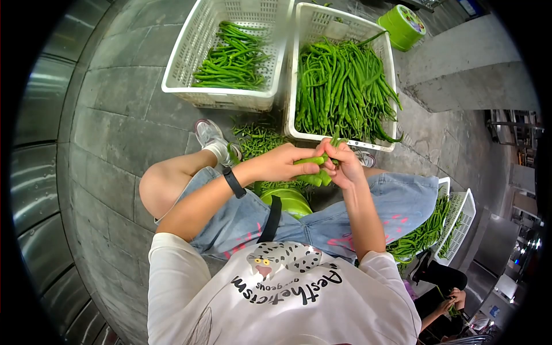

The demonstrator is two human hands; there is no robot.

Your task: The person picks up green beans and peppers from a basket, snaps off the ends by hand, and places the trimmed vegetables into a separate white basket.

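Note:
My left hand (283, 163), with a dark band on its wrist, is closed around several long green chili peppers (315, 179) in front of my knees. Against them, the fingers of my right hand (345, 164) pinch the stem end of a green pepper (336, 138). Just beyond my hands stands a white plastic crate (339, 141) heaped with long green peppers (339, 86). To its left, another white crate (224, 98) holds a smaller pile of green peppers (233, 57).
Green stem bits (257, 140) lie on the grey tiled floor (123, 121) near my shoes. A light green bucket or stool (402, 27) stands beyond the right crate. On my right are more peppers (422, 233), a white crate (462, 221) and another person's hands (454, 300).

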